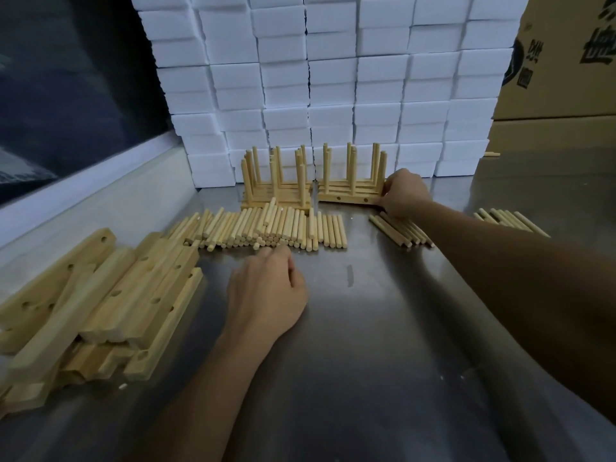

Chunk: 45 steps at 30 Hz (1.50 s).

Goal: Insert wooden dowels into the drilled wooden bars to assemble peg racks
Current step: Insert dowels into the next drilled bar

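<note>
1. Dowels (266,228) lie in a loose row at the table's (383,361) centre, toward 12 o'clock from the left hand (266,295); smaller bunches lie at 2 o'clock (401,230) and 3 o'clock (511,220).
2. Head view, handling: the dowels look light, stiff and smooth, likely to roll on the steel. A pinch near one end should leave the other end free for the hole.
3. Bars (100,301) sit heaped at 9 o'clock, holes showing. They look rigid and heavier; gripping the long edges would keep the holes clear.
4. Racks (350,185) stand finished at 12 o'clock in two stacked groups, pegs upright. The right hand (401,195) grips the right group's end, fingers curled on the bottom bar.
5. The left hand is loosely curled just short of the dowel row; whether a dowel is pinched under the fingertips I cannot tell.
6. Hard to make out: the right hand's fingertips are hidden behind the rack end, and how many racks are stacked is unclear. The bar heap is cut off at the left edge.
7. White blocks (333,78) wall the back; a carton (566,55) is cropped at 2 o'clock.
</note>
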Each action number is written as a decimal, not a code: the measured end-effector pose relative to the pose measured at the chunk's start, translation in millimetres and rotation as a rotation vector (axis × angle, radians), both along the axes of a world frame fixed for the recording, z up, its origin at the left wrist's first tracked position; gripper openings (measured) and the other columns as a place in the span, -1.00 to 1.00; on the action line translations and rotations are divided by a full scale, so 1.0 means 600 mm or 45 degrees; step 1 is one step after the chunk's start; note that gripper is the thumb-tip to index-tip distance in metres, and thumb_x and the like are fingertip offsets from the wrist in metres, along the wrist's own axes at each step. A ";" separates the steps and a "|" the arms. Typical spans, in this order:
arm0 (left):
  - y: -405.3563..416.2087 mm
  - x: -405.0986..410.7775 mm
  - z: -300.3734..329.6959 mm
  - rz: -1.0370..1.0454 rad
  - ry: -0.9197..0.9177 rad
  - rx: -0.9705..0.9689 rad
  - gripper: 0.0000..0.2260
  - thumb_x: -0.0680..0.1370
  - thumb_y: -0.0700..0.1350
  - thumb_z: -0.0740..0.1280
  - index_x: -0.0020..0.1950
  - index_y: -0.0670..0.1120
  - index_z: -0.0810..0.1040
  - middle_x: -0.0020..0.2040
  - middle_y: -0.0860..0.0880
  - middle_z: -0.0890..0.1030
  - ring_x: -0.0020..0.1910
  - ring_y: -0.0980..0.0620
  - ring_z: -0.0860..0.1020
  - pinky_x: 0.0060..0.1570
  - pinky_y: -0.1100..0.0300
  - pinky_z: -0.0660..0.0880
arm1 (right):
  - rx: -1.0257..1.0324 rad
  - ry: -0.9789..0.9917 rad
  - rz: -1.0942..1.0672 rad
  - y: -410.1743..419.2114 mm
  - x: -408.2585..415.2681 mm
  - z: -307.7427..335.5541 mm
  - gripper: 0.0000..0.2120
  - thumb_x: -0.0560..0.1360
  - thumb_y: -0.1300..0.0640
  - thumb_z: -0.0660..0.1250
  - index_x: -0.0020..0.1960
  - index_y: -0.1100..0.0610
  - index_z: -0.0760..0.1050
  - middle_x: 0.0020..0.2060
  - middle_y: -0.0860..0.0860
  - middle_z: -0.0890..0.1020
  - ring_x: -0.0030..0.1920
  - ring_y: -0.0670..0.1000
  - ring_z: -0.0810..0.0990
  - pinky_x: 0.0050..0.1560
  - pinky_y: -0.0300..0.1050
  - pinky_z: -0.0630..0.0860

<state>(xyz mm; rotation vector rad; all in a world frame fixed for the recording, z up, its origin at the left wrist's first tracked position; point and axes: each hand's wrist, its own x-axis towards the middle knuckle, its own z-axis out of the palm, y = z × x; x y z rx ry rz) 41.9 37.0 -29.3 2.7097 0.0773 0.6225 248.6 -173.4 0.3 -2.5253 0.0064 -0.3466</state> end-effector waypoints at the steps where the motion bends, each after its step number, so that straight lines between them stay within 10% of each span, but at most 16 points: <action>1: 0.000 0.002 -0.001 -0.005 -0.001 0.008 -0.96 0.59 -0.04 0.26 -0.05 0.03 0.44 -0.19 0.08 0.47 -0.18 0.08 0.46 -0.13 0.10 0.45 | -0.003 0.011 -0.009 -0.001 0.007 -0.001 -0.85 0.46 0.15 0.50 -0.06 0.23 0.64 -0.17 0.12 0.68 -0.12 0.11 0.64 -0.06 0.00 0.63; 31: 0.000 0.000 0.001 0.030 0.036 0.031 -0.95 0.59 -0.05 0.25 -0.04 0.01 0.46 -0.15 0.05 0.51 -0.13 0.03 0.49 -0.10 0.08 0.41 | 0.065 -0.088 -0.149 0.015 -0.068 0.046 -0.87 0.43 0.17 0.35 -0.07 0.22 0.55 -0.20 0.09 0.64 -0.19 0.08 0.62 -0.18 -0.10 0.56; 45: 0.044 -0.027 0.045 0.771 0.140 0.362 -0.63 0.47 0.05 0.35 0.23 -0.07 0.52 0.30 -0.21 0.41 0.31 -0.23 0.31 0.26 -0.15 0.21 | 0.703 -0.281 0.016 -0.003 -0.256 -0.019 -0.89 0.54 0.08 0.38 -0.12 0.09 0.63 -0.33 -0.02 0.66 -0.25 0.00 0.67 -0.15 -0.09 0.64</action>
